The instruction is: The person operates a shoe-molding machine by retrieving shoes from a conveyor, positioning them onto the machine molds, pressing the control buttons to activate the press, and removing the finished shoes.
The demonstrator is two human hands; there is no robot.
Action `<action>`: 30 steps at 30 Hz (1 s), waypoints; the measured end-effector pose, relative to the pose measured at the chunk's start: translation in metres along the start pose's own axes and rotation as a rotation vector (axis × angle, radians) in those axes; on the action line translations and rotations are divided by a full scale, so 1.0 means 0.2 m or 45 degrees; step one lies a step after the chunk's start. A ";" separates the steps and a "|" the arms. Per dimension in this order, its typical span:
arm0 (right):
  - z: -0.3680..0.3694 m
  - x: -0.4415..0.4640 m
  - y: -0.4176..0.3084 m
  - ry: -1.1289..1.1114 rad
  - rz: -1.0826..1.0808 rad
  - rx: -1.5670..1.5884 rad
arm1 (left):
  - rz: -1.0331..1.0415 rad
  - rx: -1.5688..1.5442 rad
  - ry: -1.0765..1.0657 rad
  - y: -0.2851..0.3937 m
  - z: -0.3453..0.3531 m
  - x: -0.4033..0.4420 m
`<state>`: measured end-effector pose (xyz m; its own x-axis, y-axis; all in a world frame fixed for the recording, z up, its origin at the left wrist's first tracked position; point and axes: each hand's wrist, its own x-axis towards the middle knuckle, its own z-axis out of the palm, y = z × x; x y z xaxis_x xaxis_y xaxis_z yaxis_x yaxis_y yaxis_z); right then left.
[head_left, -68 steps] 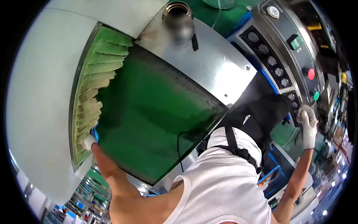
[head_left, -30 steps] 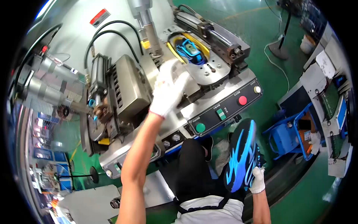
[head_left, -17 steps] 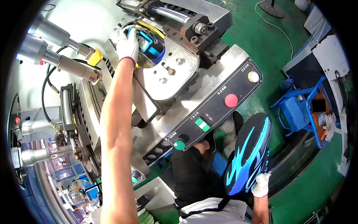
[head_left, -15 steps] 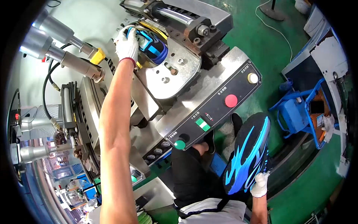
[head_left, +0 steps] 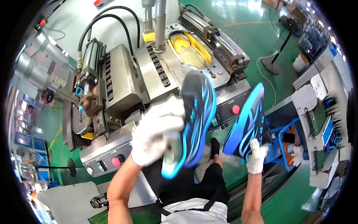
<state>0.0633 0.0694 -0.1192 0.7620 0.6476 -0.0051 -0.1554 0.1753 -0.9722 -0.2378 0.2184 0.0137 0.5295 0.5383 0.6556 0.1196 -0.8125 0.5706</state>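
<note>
My left hand (head_left: 158, 128), in a white knit glove, is closed around a blue and black sports shoe (head_left: 198, 123) held up in front of the machine. Motion blurs that glove a little. My right hand (head_left: 256, 158), also gloved, grips a second blue and black shoe (head_left: 244, 125) by its lower end, toe pointing up. The two shoes are apart, side by side. Behind the left one lies the machine's metal bed with a yellow-lined cradle (head_left: 191, 50), which has no shoe in it.
A press cylinder (head_left: 160, 31) stands over the metal bed. Red buttons sit on the right control panel (head_left: 225, 112) and the left control panel (head_left: 108, 160). A blue chair (head_left: 285, 143) stands at right, near a rack with white panels (head_left: 305, 99). A fan stand (head_left: 274, 61) is farther back.
My left hand has come back from the cradle with the shoe that lay there, now beside the other shoe. My right hand still holds its shoe. The view has shifted, showing more of the machine.
</note>
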 end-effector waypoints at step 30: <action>1.47 0.67 0.04 -0.802 -1.336 -1.335 | -0.688 -0.399 -0.282 -0.11 0.10 -1.36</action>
<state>-0.0212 0.3749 -0.0592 -0.1579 0.8078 0.5679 0.9213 0.3275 -0.2098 -0.3681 0.0849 -0.1864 0.6278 0.7659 0.1388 0.1847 -0.3198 0.9293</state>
